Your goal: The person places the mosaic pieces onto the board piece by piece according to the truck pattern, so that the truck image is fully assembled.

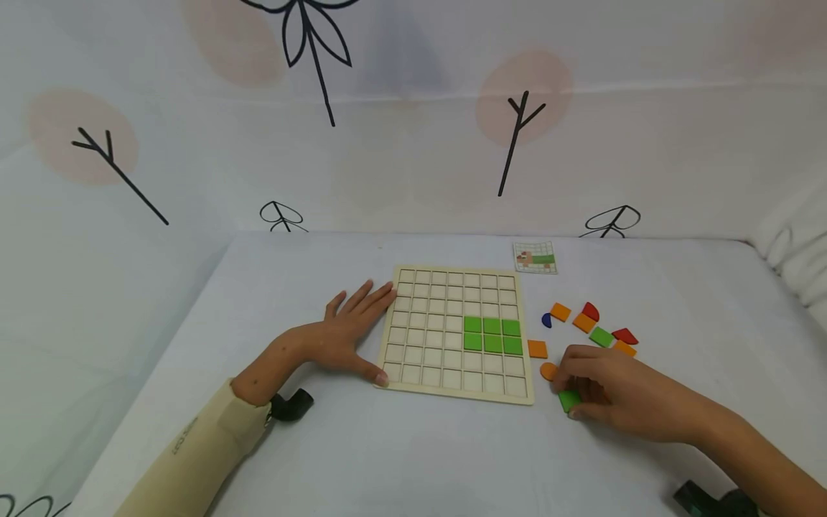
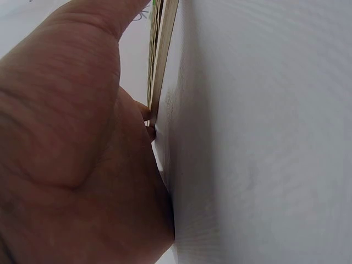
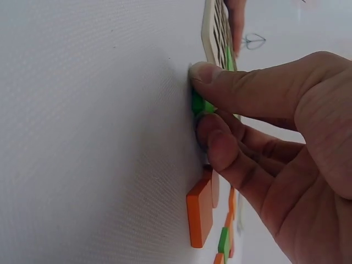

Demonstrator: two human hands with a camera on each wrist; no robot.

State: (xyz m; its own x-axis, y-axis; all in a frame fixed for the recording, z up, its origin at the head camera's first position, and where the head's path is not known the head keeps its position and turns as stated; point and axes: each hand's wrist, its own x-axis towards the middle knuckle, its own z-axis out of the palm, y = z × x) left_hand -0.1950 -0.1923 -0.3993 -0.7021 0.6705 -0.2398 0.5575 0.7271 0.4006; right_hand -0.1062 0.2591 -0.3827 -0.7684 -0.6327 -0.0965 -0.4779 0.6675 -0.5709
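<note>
A wooden grid board (image 1: 423,391) lies flat on the white cloth, with green square tiles (image 1: 492,334) set side by side in two rows of three at its right edge. My left hand (image 1: 342,337) rests with fingers spread at the board's left side, fingertips on the upper edge and thumb at the lower corner. To the right of the board, my right hand (image 1: 620,395) pinches a green square tile (image 1: 568,401) between thumb and fingers, low over the cloth. In the right wrist view this green tile (image 3: 199,103) is partly hidden by the fingertips.
Beside my right hand lie an orange round piece (image 1: 548,370) and an orange square tile (image 1: 538,349). Farther back are more orange tiles (image 1: 560,311), another green tile (image 1: 601,337), red pieces (image 1: 591,311) and a blue piece (image 1: 546,320). A picture card (image 1: 535,258) lies behind the board.
</note>
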